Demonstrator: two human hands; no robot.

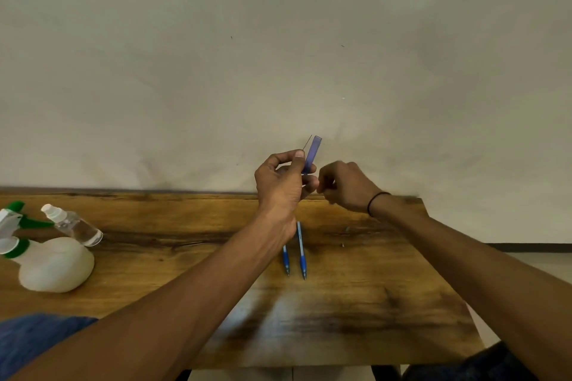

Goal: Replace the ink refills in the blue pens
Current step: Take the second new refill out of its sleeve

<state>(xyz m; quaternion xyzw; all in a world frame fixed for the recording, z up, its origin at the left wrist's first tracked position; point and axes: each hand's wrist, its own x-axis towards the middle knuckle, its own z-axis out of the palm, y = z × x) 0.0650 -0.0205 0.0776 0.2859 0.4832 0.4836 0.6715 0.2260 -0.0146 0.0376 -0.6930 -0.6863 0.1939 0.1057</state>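
Observation:
Two blue pens lie side by side on the wooden table, tips pointing toward me: a left pen partly hidden by my left wrist and a right pen. Raised above the table's far edge, my left hand grips a translucent blue case, held upright and tilted right, with a thin dark refill sticking out beside it. My right hand hovers just right of the case with curled fingers, blurred; whether it pinches anything cannot be made out.
At the table's left stand a white spray bottle with green trigger and a small clear pump bottle leaning on it. Blue cloth shows at the lower left. A plain wall lies behind; the table's right edge drops to the floor.

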